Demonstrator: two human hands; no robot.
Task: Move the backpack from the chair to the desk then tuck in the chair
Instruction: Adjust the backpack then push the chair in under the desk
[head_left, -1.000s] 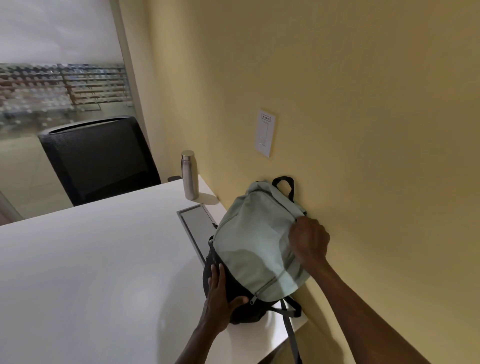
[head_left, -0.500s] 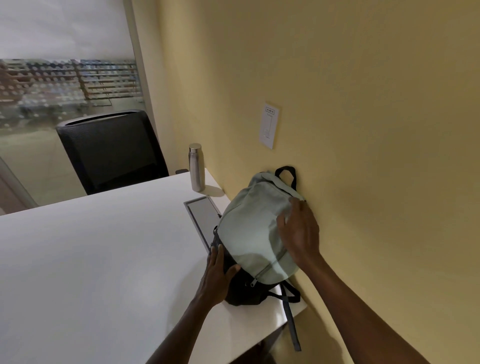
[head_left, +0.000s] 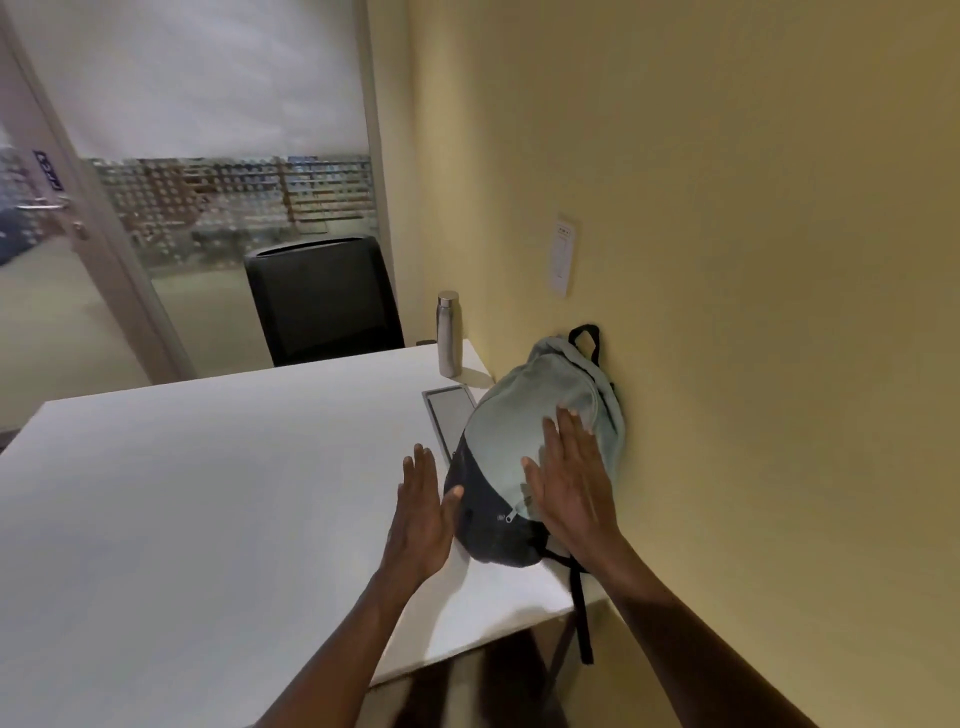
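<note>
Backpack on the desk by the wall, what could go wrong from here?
The pale green and black fabric backpack sits near the white desk's front corner; it may slump off once the open right hand and left hand leave. Its black strap dangles over the edge and could snag.

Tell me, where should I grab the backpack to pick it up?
Probably by the black loop handle on top of the backpack, reaching down from above. The bag leans against the wall, so that loop sticks up free.
</note>
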